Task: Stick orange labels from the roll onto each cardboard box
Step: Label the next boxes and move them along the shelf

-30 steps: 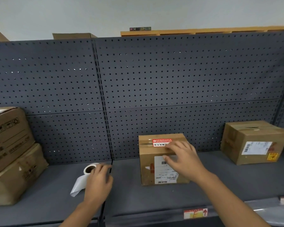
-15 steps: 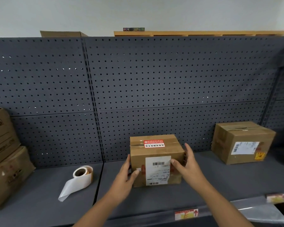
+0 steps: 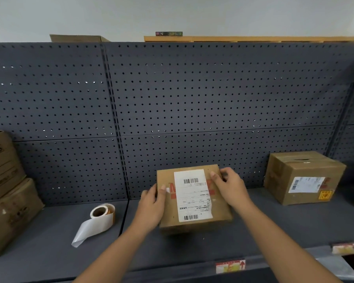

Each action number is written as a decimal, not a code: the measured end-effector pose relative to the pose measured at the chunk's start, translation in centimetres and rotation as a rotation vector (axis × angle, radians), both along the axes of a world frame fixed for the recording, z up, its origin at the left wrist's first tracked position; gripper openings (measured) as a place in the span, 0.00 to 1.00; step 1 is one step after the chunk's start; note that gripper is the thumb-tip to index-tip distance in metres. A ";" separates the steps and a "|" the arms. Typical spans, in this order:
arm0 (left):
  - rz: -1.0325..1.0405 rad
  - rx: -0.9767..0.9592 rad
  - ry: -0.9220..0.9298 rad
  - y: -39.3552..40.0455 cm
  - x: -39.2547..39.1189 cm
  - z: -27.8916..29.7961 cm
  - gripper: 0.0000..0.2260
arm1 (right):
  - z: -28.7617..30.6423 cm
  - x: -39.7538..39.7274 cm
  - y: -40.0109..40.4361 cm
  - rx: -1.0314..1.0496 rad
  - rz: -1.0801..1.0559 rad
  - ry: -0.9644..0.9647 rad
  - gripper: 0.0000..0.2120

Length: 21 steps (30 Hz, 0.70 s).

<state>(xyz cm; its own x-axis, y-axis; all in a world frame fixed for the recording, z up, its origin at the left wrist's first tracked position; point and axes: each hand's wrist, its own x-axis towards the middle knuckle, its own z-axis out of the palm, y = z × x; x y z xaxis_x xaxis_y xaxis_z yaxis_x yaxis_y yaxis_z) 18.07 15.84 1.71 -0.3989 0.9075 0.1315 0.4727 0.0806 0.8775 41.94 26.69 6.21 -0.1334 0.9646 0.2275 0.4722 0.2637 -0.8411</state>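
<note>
Both forearms reach fwd over the dark grey metal shelf [image 3: 274,227]: left hand [image 3: 151,209] grips the left edge of the small brown cardboard box [image 3: 219,209], thumb on its upturned face, while right hand [image 3: 231,186] curls round the box's far-right corner. That face carries a white shipping label [image 3: 192,195] w/ two barcodes; its small print is unreadable. Left of the box lies the white label roll w/ orange stickers [image 3: 102,213], liner trailing toward the shelf front; right of the box, well apart, stands a larger brown cardboard carton [image 3: 302,176] w/ a white label & a yellow sticker.
</note>
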 end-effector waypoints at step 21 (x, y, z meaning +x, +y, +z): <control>0.121 -0.173 -0.222 1.6 -2.1 0.2 0.19 | -3.1 -1.8 2.6 -0.027 -0.082 -0.259 0.14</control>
<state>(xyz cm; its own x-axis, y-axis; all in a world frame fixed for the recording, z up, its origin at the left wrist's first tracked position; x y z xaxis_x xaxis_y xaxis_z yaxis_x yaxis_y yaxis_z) 15.97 17.42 1.91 -0.5075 0.8527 -0.1240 0.2482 0.2825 0.9266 40.09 29.33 3.11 -0.1050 0.9799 0.1698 0.6911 0.1947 -0.6961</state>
